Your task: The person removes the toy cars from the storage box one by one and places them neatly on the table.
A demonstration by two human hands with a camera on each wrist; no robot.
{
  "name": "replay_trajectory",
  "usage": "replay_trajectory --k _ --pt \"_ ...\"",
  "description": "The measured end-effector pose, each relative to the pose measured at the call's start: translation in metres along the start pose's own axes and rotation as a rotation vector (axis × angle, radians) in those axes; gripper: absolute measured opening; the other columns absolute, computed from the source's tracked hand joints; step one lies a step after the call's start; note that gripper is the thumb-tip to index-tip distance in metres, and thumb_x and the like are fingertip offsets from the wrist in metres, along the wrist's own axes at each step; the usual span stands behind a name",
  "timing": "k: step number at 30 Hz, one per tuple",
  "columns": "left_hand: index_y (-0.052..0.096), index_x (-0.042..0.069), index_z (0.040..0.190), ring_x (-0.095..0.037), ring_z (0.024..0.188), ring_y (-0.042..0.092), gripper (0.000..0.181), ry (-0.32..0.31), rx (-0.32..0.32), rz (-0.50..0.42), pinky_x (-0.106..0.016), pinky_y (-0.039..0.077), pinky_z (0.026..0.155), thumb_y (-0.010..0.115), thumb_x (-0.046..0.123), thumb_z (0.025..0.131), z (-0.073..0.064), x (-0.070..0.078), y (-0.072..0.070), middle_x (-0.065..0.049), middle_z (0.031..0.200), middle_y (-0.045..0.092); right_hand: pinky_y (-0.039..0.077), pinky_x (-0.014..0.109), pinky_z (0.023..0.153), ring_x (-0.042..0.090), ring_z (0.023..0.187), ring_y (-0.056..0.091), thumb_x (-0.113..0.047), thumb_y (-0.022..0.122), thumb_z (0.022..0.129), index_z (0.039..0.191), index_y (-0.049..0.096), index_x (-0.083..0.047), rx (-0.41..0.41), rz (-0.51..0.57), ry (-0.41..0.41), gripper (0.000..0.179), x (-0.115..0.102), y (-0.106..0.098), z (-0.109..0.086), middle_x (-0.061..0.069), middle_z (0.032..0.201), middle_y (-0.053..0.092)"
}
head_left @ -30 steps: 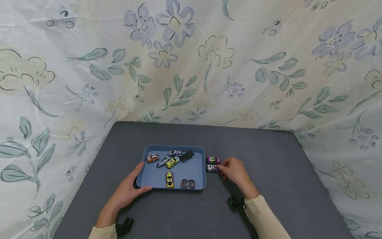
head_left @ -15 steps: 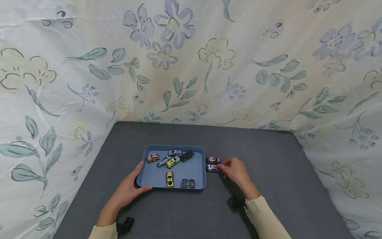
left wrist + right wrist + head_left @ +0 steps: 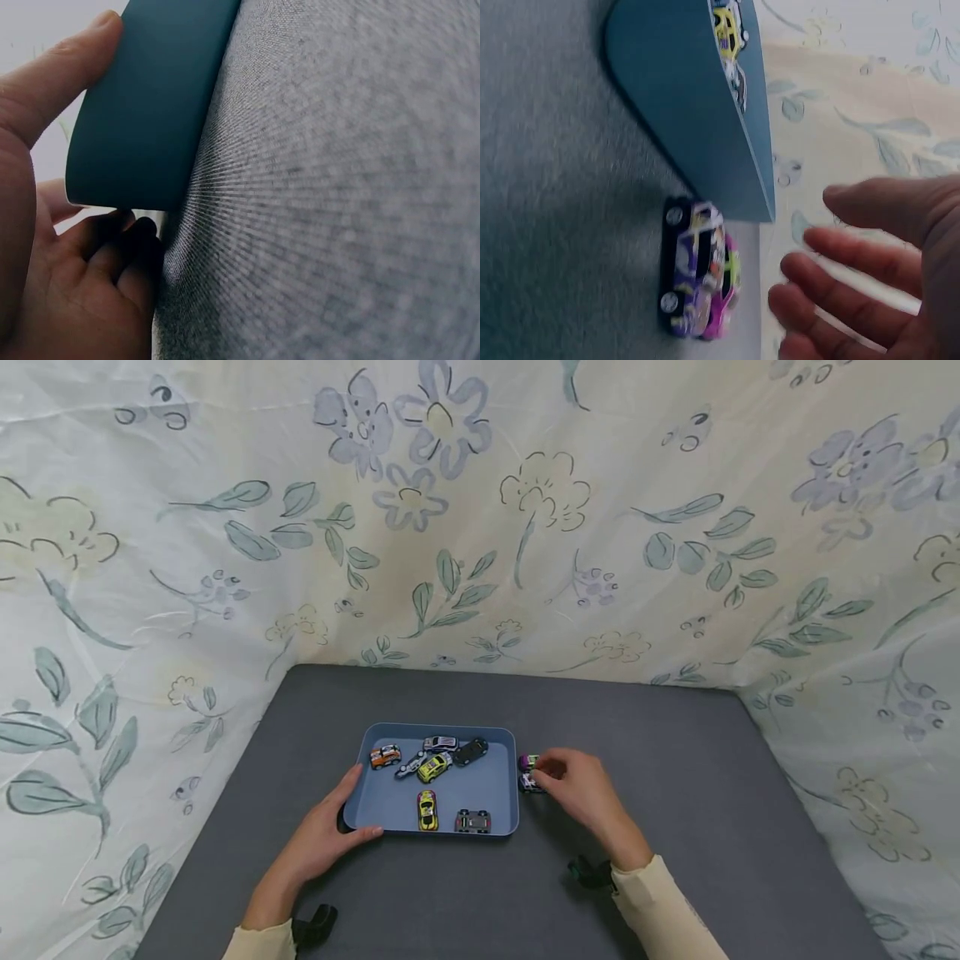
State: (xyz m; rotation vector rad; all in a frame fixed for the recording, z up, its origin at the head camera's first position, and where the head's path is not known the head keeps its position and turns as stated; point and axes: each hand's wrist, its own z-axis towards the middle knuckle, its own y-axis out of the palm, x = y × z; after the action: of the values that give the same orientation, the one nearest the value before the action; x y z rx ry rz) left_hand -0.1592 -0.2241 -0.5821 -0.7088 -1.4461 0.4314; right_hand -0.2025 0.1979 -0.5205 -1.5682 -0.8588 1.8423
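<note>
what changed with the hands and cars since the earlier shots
The right hand has moved left, from the right end of the purple-and-white car to above it and the magenta-and-green car, its fingers now clear of both. The left hand still holds the blue tray at its near left corner; the cars inside and the pair outside look unmoved.

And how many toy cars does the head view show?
9. In the tray: orange car, far left; silver car, white car, yellow car, black car, far middle; second yellow car, grey car, near side. Right of it: magenta car, purple-white car, partly behind the right hand.
</note>
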Motion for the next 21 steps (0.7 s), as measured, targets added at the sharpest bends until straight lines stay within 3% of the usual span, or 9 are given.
replay_trajectory --k 7,10,15,18,21 --pt "0.022 0.010 0.174 -0.054 0.156 0.029 0.112 0.003 0.006 0.010 -0.073 0.030 0.119 0.087 0.049 0.091 0.001 0.000 0.001 -0.028 0.174 0.023 0.059 0.042 0.083 0.018 0.094 0.069 -0.015 0.085 0.097 0.112 0.083 -0.014 -0.051 0.000 -0.204 0.015 -0.015 0.011 -0.010 -0.003 0.109 0.075" --pt "0.023 0.010 0.174 -0.054 0.156 0.029 0.112 0.015 0.004 0.006 -0.073 0.030 0.119 0.087 0.050 0.091 0.001 0.001 0.000 -0.028 0.175 0.023 0.060 0.047 0.091 0.023 0.105 0.070 -0.014 0.085 0.097 0.116 0.084 -0.012 -0.107 -0.007 -0.269 0.019 -0.020 0.016 -0.015 -0.002 0.114 0.075" --pt "0.021 0.010 0.174 -0.054 0.157 0.027 0.112 0.002 -0.006 0.007 -0.073 0.029 0.119 0.087 0.050 0.092 -0.001 0.000 -0.002 -0.027 0.176 0.021 0.057 0.047 0.101 0.019 0.115 0.068 -0.018 0.082 0.100 0.118 0.084 -0.015 -0.213 -0.046 -0.380 0.018 -0.026 0.030 -0.017 -0.006 0.117 0.076" --pt "0.021 0.011 0.175 -0.053 0.157 0.026 0.113 -0.022 -0.008 0.021 -0.074 0.029 0.119 0.087 0.052 0.092 -0.002 -0.001 -0.004 -0.025 0.176 0.020 0.055 0.044 0.101 0.016 0.115 0.067 -0.021 0.082 0.100 0.116 0.085 -0.018 -0.226 -0.109 -0.477 0.016 -0.027 0.039 -0.016 -0.008 0.116 0.076" --pt "0.021 0.012 0.175 -0.053 0.157 0.027 0.113 -0.008 -0.015 0.022 -0.073 0.030 0.119 0.086 0.054 0.092 0.001 0.001 -0.002 -0.025 0.177 0.020 0.049 0.045 0.104 0.014 0.113 0.066 -0.022 0.085 0.098 0.112 0.087 -0.022 -0.211 -0.171 -0.513 0.014 -0.027 0.041 -0.019 -0.011 0.114 0.075"
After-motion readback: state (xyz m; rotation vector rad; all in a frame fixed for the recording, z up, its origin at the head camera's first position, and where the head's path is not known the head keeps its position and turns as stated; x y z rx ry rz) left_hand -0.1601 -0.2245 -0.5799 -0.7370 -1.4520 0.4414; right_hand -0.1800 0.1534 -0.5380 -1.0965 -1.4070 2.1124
